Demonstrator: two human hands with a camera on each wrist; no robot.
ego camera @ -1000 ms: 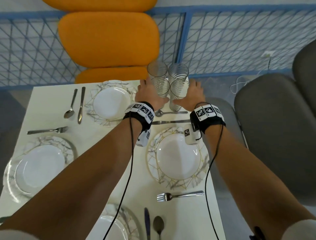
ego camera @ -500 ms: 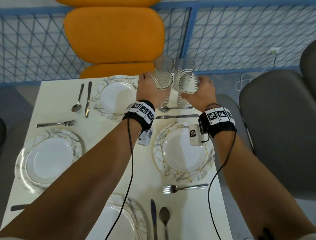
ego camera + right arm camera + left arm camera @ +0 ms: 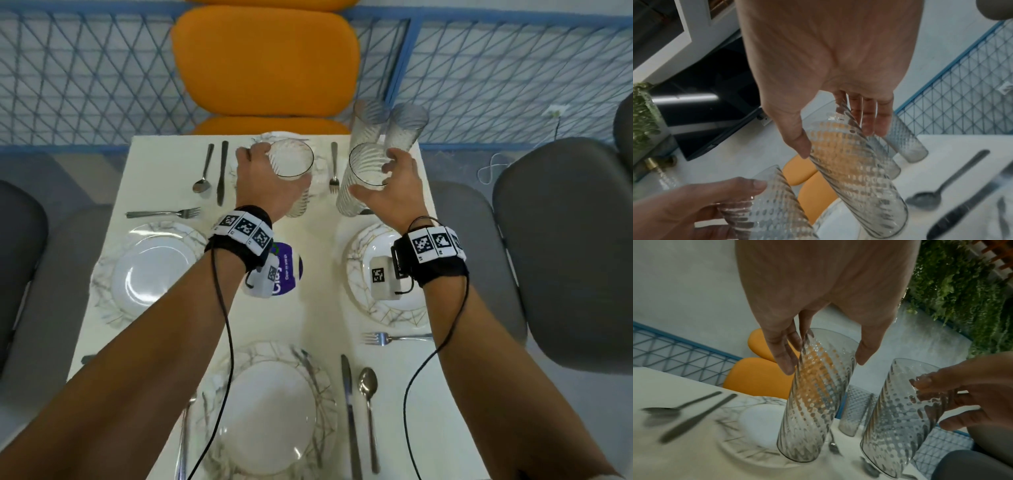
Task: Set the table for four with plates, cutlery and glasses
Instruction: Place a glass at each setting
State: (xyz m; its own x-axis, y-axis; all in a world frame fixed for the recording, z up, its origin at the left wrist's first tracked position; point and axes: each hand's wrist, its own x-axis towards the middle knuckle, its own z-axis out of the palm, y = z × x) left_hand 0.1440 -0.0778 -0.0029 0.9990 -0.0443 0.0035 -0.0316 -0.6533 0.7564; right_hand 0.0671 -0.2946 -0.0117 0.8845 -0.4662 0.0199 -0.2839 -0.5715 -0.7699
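Distributing glasses is the step in hand, judged from the layout: four plates and their cutlery already lie at the four edges of the table, and no glass yet stands at a setting. Left hand: fingers and thumb curled round the upper part of one ribbed glass, held upright and apparently lifted above the far plate near the far edge; the left wrist view shows its base over that plate's rim, though contact cannot be told. Right hand: thumb and fingers wrapped loosely round the rim end of a second ribbed glass, tilted slightly, just beyond the right plate toward the far right corner. Two remaining glasses: standing together at the far right corner, untouched. Left plate and near plate: each flanked by cutlery, each without a glass. Next move, as a judgement: each held glass wants lowering upright onto bare table just beside a plate, clear of the far fork and the other cutlery, then a release; the two corner glasses then serve the remaining settings.
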